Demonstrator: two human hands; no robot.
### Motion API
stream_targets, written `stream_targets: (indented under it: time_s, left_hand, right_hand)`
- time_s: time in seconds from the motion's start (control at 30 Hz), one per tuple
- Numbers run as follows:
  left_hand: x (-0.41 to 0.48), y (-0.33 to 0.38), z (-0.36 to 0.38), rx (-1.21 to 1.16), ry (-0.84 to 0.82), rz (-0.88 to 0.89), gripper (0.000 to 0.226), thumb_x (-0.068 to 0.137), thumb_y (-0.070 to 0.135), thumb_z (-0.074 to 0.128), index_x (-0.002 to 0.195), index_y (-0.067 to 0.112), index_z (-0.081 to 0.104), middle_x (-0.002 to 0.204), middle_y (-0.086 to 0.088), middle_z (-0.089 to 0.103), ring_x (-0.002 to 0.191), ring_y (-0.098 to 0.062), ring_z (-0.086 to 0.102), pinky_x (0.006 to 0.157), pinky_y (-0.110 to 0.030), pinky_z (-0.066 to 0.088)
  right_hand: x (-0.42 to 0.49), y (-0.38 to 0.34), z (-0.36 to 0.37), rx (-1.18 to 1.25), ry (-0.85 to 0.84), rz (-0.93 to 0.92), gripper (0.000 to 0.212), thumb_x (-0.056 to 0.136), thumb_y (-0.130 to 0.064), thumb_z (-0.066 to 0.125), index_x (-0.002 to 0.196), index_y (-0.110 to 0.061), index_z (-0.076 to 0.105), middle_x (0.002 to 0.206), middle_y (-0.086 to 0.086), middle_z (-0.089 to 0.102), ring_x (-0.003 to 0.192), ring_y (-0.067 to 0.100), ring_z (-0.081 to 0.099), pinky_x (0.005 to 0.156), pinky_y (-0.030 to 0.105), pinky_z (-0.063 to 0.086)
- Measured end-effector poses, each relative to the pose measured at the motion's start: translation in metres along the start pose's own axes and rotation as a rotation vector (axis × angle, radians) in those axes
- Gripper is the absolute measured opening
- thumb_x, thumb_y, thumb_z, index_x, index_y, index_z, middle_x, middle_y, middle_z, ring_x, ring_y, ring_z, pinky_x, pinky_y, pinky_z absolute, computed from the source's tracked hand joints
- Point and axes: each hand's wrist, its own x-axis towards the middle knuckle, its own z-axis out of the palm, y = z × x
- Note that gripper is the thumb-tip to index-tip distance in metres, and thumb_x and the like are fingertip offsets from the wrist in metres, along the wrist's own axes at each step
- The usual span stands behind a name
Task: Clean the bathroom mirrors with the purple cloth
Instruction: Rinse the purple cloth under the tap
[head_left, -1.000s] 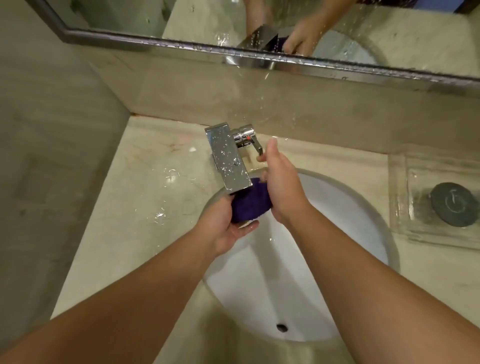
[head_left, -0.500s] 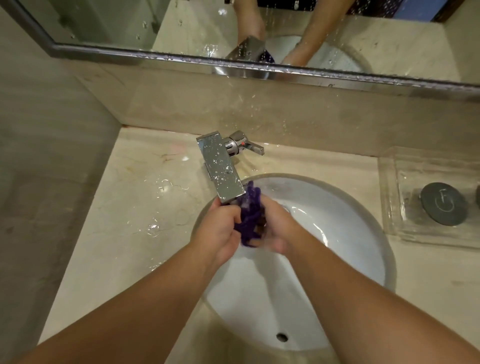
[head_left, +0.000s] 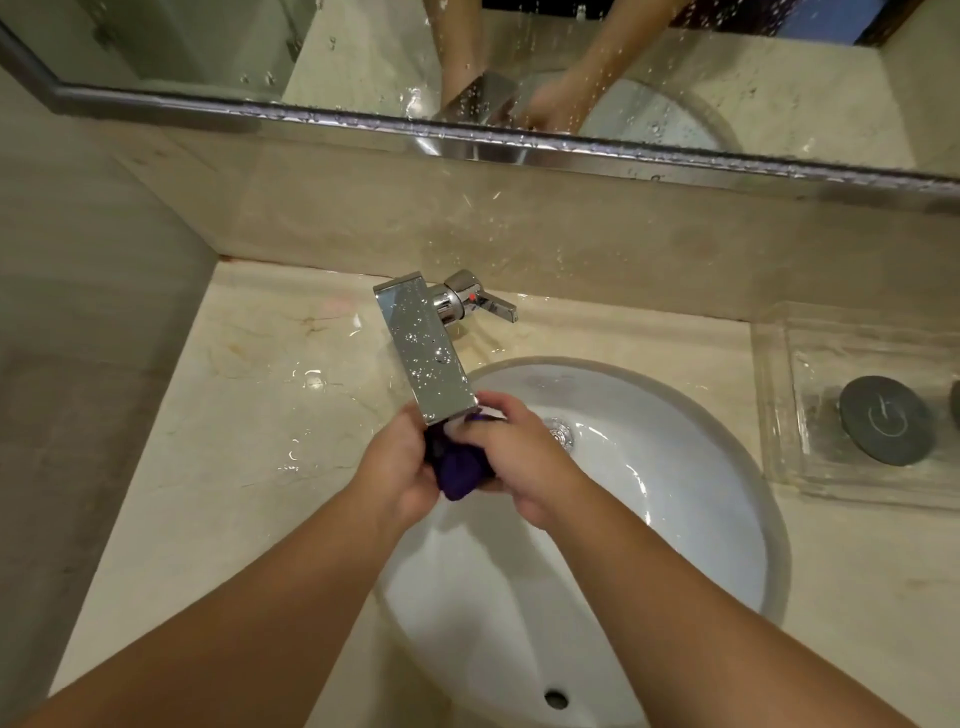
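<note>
The purple cloth (head_left: 460, 470) is bunched into a wet wad over the white sink basin (head_left: 649, 499), just below the spout of the chrome tap (head_left: 426, 348). My left hand (head_left: 397, 467) grips it from the left, and my right hand (head_left: 519, 457) grips it from the right, fingers curled round the wad. Most of the cloth is hidden between my palms. The mirror (head_left: 363, 52) runs along the top of the view, spotted with water drops, and reflects my arms and the tap.
The tap's lever (head_left: 496, 306) points right behind the spout. A clear glass tray (head_left: 800, 415) holding a round grey disc (head_left: 883, 420) sits on the counter at the right. The marble counter (head_left: 249, 395) left of the basin carries water splashes. A wall closes the left side.
My right hand left the tap lever and joined my left on the cloth. Both hands now squeeze it into a tighter wad under the spout. The view has tilted down slightly.
</note>
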Motion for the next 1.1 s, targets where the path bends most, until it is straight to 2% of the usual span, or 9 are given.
stream_targets:
  time_s: [0.1, 0.17, 0.33, 0.47, 0.6, 0.7, 0.8, 1.0, 1.1]
  left_hand:
    - [0.0, -0.003, -0.006, 0.152, 0.014, 0.073, 0.057, 0.067, -0.022, 0.026, 0.101, 0.006, 0.062, 0.076, -0.008, 0.066, 0.072, -0.025, 0.061, 0.063, -0.03, 0.05]
    - [-0.005, -0.005, -0.011, 0.23, -0.047, 0.077, 0.064, 0.058, -0.022, 0.022, 0.096, 0.008, 0.063, 0.066, -0.002, 0.066, 0.058, -0.016, 0.063, 0.049, -0.023, 0.046]
    - [-0.01, 0.002, -0.011, 0.273, -0.165, 0.051, 0.063, 0.049, -0.016, 0.031, 0.103, 0.0, 0.06, 0.082, -0.016, 0.069, 0.07, -0.032, 0.069, 0.06, -0.037, 0.054]
    - [-0.005, 0.006, -0.005, 0.066, -0.035, -0.016, 0.035, 0.065, -0.015, 0.026, 0.065, 0.007, 0.053, 0.064, -0.01, 0.053, 0.06, -0.03, 0.054, 0.078, -0.051, 0.048]
    - [0.001, 0.001, 0.002, 0.088, -0.022, -0.021, 0.032, 0.087, -0.007, 0.03, 0.1, 0.01, 0.053, 0.088, -0.011, 0.054, 0.081, -0.032, 0.054, 0.084, -0.055, 0.056]
    - [-0.001, 0.003, 0.012, -0.092, -0.093, -0.039, 0.019, 0.089, 0.002, 0.042, 0.088, 0.004, 0.061, 0.1, -0.022, 0.058, 0.084, -0.032, 0.066, 0.075, -0.043, 0.06]
    - [-0.002, 0.001, 0.016, -0.218, -0.147, -0.09, 0.012, 0.084, 0.018, 0.058, 0.089, 0.009, 0.065, 0.097, -0.014, 0.066, 0.086, -0.027, 0.068, 0.079, -0.036, 0.059]
    - [-0.011, -0.029, 0.026, 0.068, -0.129, -0.097, 0.027, 0.105, 0.026, 0.043, 0.105, 0.021, 0.069, 0.088, -0.003, 0.072, 0.069, -0.018, 0.066, 0.061, -0.027, 0.047]
    - [-0.007, -0.02, 0.017, 0.023, -0.062, -0.048, 0.037, 0.103, 0.02, 0.044, 0.081, 0.015, 0.073, 0.082, -0.008, 0.069, 0.068, -0.021, 0.067, 0.066, -0.028, 0.05]
  right_hand:
    - [0.001, 0.002, -0.017, -0.457, -0.027, 0.123, 0.024, 0.069, -0.032, 0.075, 0.09, -0.023, 0.069, 0.091, -0.002, 0.071, 0.082, 0.019, 0.062, 0.063, 0.027, 0.045]
    - [0.005, 0.004, -0.03, -0.431, 0.048, 0.084, 0.02, 0.064, -0.026, 0.074, 0.079, -0.014, 0.068, 0.084, 0.004, 0.064, 0.077, 0.023, 0.055, 0.061, 0.027, 0.04]
    - [0.013, 0.012, -0.025, -0.213, 0.046, -0.206, 0.01, 0.083, -0.013, 0.07, 0.093, -0.015, 0.072, 0.098, 0.006, 0.072, 0.086, 0.019, 0.065, 0.076, 0.028, 0.051]
    - [0.02, 0.017, -0.02, -0.039, 0.291, -0.315, 0.012, 0.094, -0.032, 0.068, 0.105, -0.027, 0.071, 0.1, -0.004, 0.074, 0.093, 0.017, 0.07, 0.089, 0.039, 0.057]
    - [0.013, 0.018, -0.019, 0.195, 0.521, -0.255, 0.01, 0.091, -0.041, 0.07, 0.09, -0.03, 0.071, 0.091, -0.003, 0.075, 0.088, 0.022, 0.072, 0.086, 0.049, 0.059]
    - [0.004, 0.016, -0.001, 0.245, 0.425, -0.245, 0.029, 0.083, -0.052, 0.069, 0.084, -0.023, 0.071, 0.085, 0.004, 0.076, 0.084, 0.027, 0.073, 0.083, 0.046, 0.059]
    - [-0.007, 0.021, 0.023, 0.06, 0.239, -0.247, 0.054, 0.077, -0.074, 0.051, 0.077, -0.023, 0.069, 0.069, -0.004, 0.069, 0.06, 0.018, 0.062, 0.058, 0.031, 0.051]
    - [0.015, 0.006, 0.006, -0.141, 0.553, -0.268, 0.04, 0.102, -0.039, 0.049, 0.08, -0.009, 0.063, 0.082, 0.009, 0.068, 0.083, 0.029, 0.061, 0.078, 0.039, 0.049]
    - [0.015, 0.013, 0.032, -0.244, 0.389, -0.271, 0.032, 0.095, -0.029, 0.05, 0.069, -0.017, 0.064, 0.075, 0.007, 0.068, 0.069, 0.026, 0.059, 0.061, 0.032, 0.045]
